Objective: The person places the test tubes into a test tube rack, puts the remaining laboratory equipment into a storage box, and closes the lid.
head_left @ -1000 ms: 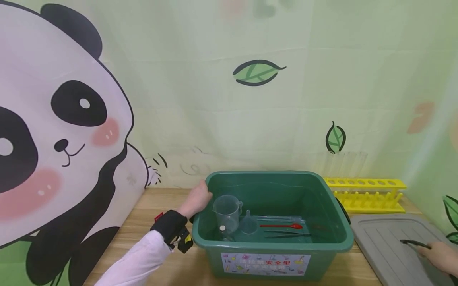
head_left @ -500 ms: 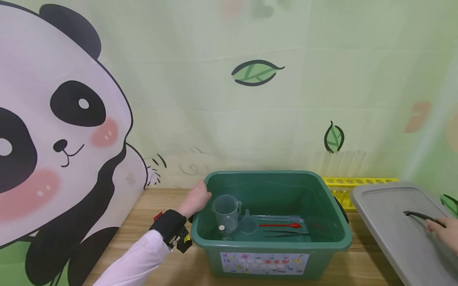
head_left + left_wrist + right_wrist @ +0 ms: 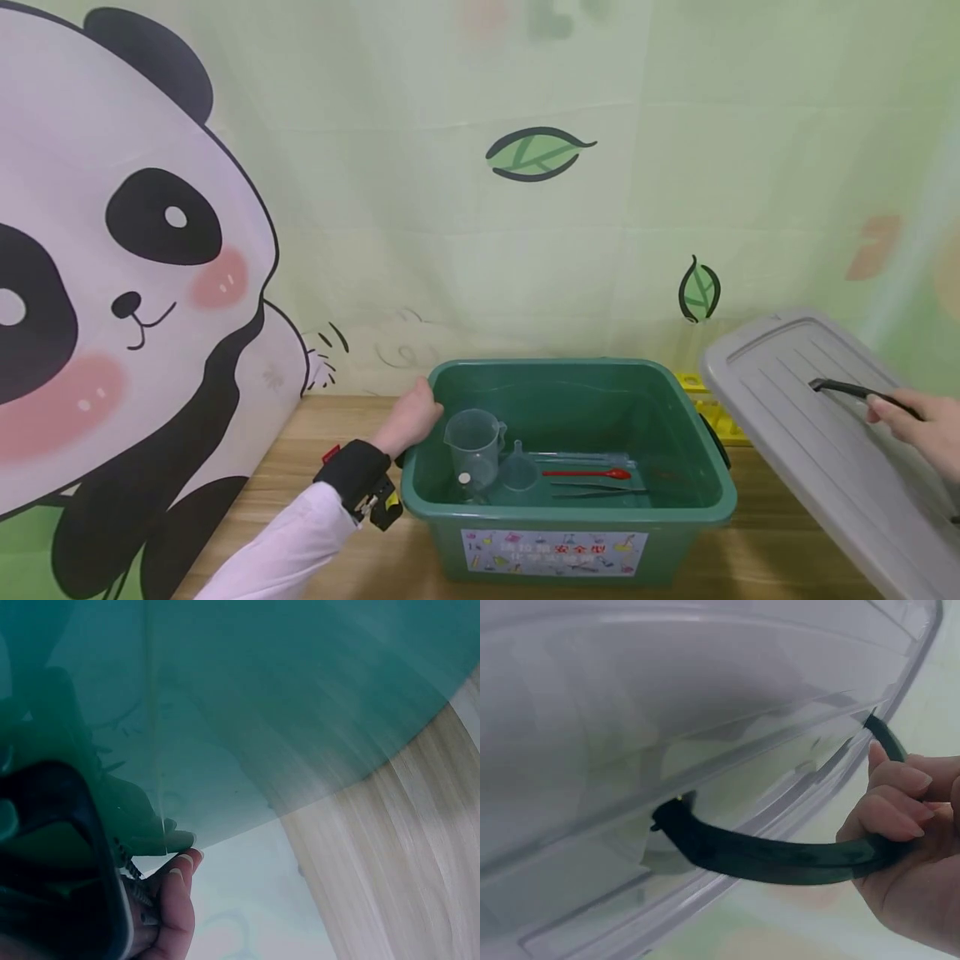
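An open green plastic bin (image 3: 570, 515) stands on the table, with my left hand (image 3: 414, 415) gripping its left rim. Seen from the left wrist, fingers (image 3: 176, 907) curl at the bin's edge beside a dark handle (image 3: 105, 877). On the right, my right hand (image 3: 922, 425) holds up a grey lid (image 3: 810, 433), tilted, by its black handle (image 3: 855, 387). The right wrist view shows fingers (image 3: 892, 799) wrapped around that handle (image 3: 780, 859). Inside the bin lie a clear measuring jug (image 3: 476, 446), a small white-capped bottle (image 3: 467, 482), a funnel (image 3: 521, 472), a red spoon (image 3: 592, 474) and tweezers (image 3: 600, 489).
Behind the lid, a yellow test tube rack (image 3: 726, 423) is mostly covered. Clear tubes (image 3: 585, 459) lie at the back of the bin floor. Wooden tabletop (image 3: 337, 417) shows left of the bin. A printed curtain (image 3: 420, 208) hangs behind everything.
My right hand has raised the grey lid off the table, tilting it up and moving it towards the bin. It now covers most of the yellow rack. The left hand stays put.
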A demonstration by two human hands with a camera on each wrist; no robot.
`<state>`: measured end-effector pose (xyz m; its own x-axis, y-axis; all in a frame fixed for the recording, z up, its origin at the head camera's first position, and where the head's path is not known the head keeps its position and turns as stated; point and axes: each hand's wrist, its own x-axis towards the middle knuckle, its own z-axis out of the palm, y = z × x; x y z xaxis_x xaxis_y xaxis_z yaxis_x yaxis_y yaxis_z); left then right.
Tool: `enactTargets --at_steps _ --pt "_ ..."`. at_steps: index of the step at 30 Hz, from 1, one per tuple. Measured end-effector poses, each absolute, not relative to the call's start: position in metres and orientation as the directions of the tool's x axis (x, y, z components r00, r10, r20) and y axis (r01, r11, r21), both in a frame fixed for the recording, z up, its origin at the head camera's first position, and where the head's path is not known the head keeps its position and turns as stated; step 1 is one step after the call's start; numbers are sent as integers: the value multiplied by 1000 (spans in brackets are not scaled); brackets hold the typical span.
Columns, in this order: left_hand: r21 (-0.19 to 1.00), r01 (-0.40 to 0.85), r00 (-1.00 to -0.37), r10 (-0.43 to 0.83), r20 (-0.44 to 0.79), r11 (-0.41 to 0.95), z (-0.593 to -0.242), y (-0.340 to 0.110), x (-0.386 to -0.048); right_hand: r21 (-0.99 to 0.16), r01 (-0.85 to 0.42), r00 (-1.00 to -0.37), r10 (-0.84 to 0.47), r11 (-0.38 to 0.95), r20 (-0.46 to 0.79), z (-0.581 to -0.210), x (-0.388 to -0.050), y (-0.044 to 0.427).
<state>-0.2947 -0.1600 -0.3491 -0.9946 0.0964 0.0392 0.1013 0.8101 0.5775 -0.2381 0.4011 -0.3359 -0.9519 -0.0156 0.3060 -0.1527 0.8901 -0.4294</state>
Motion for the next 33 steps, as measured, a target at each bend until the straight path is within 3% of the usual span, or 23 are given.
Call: enactTargets --at_steps 8,20,33 --pt "577 100 -995 97 36 810 -349 -160 -296 -359 -237 -968 -187 903 168 -288 -240 354" --pt "591 104 -994 99 42 800 -350 -160 -296 -313 -429 -898 -363 848 249 -260 -255 294" --pt "628 99 -995 87 49 772 -351 -160 -295 -280 -603 -796 -541 747 272 -253 -267 238"
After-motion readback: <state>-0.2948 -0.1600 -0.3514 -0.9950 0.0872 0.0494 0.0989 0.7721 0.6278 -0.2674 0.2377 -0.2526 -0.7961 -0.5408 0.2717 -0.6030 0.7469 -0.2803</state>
